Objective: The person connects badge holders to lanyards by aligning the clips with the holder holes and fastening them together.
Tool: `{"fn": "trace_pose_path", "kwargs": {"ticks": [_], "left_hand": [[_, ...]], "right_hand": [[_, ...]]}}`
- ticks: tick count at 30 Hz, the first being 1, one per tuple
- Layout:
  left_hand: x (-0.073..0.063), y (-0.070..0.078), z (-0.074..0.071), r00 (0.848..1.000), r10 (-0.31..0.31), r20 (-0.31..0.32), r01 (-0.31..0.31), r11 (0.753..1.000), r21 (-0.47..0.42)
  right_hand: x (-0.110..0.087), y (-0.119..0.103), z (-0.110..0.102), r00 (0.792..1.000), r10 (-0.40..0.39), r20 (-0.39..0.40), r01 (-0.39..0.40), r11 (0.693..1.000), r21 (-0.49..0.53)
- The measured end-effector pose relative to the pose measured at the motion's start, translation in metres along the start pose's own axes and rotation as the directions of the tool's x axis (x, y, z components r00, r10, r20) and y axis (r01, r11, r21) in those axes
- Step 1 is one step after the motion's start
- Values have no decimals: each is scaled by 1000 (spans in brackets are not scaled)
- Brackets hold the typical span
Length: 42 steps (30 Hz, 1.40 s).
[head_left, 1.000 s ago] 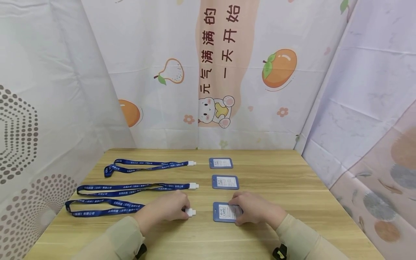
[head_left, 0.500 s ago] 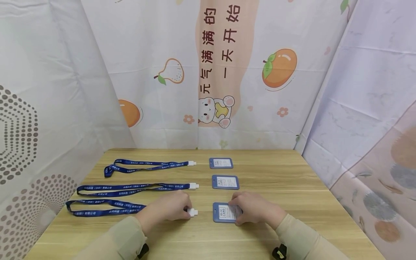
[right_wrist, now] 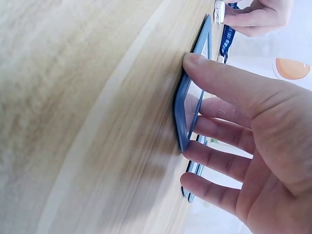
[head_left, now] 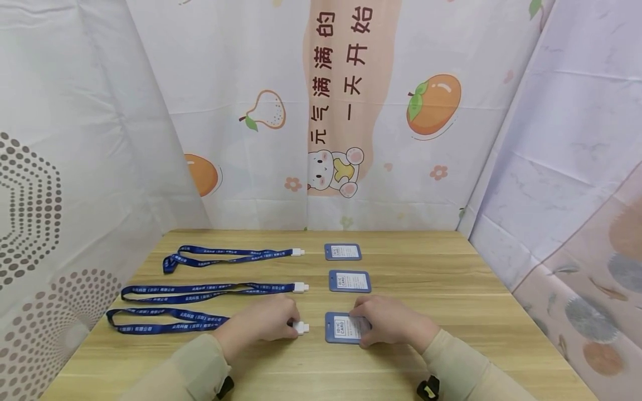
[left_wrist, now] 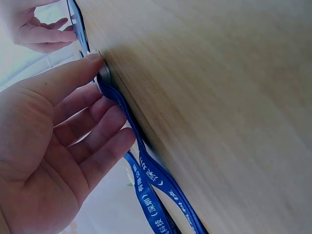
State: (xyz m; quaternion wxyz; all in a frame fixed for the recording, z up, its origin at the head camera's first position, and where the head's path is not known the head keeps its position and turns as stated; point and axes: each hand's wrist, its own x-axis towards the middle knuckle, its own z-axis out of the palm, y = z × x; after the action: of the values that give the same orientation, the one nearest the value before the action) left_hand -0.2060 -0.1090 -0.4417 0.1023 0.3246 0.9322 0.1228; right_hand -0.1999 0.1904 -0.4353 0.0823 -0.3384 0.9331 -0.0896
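In the head view my left hand (head_left: 263, 322) pinches the white plastic clip (head_left: 303, 328) of the nearest blue lanyard (head_left: 135, 329) between thumb and fingers. Its strap, printed in white, trails left along the table, partly hidden by the hand. To the right, my right hand (head_left: 393, 321) grips the right end of a blue-framed ID card holder (head_left: 337, 327), whose slotted end faces the clip across a small gap. From the right wrist view, my thumb presses the edge of the card holder (right_wrist: 180, 112), which lies close to the wood. The left wrist view shows the strap (left_wrist: 153, 204) running past my fingers.
Two more blue lanyards (head_left: 200, 289) (head_left: 251, 258) lie farther back on the wooden table (head_left: 311, 373), clips pointing right. Across from them lie two matching card holders (head_left: 349, 281) (head_left: 343, 252). Printed curtains (head_left: 241, 167) stand behind and at both sides.
My left hand has drawn the clip slightly right, its strap following. The card holder has shifted slightly left with my right hand, so the gap between them is narrower.
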Motion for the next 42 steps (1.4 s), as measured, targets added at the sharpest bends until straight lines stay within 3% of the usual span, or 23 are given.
{"fn": "trace_pose_path", "kwargs": {"ticks": [42], "left_hand": [[7,4,2,1000,22,-20,-22,1000,17]], "right_hand": [[10,-1,5,1000,-20,-24,20,1000,12]]}}
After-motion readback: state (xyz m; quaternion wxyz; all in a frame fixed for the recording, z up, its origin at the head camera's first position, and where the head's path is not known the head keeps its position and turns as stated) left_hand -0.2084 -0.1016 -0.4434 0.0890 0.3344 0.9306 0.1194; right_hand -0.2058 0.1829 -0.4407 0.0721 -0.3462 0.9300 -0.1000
